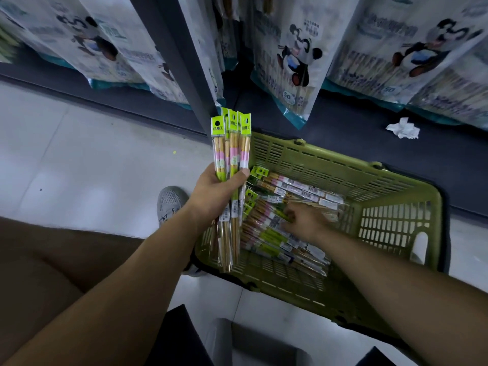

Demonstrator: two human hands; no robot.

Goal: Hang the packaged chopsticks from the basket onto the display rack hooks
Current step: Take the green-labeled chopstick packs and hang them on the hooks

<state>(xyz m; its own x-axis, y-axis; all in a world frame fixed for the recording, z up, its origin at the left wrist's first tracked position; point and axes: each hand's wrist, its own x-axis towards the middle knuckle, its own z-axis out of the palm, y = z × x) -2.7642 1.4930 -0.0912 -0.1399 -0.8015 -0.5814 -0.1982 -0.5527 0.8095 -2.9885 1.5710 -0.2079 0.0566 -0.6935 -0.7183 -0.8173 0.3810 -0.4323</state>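
My left hand (216, 190) grips a fanned bundle of several chopstick packs (231, 143) with lime-green header cards, held upright over the left rim of the basket. The olive-green plastic basket (390, 207) sits on the floor and holds a pile of more chopstick packs (287, 191). My right hand (303, 220) is down inside the basket, blurred, with its fingers on a pack in the pile (266, 233); whether it has hold of that pack is unclear. No rack hooks are visible.
Large panda-printed bags (295, 62) hang above the basket, with more bags (105, 43) at left. A dark upright post (182, 54) stands between them. A crumpled white tissue (403, 128) lies on the dark base shelf. My grey shoe (170, 204) rests left of the basket.
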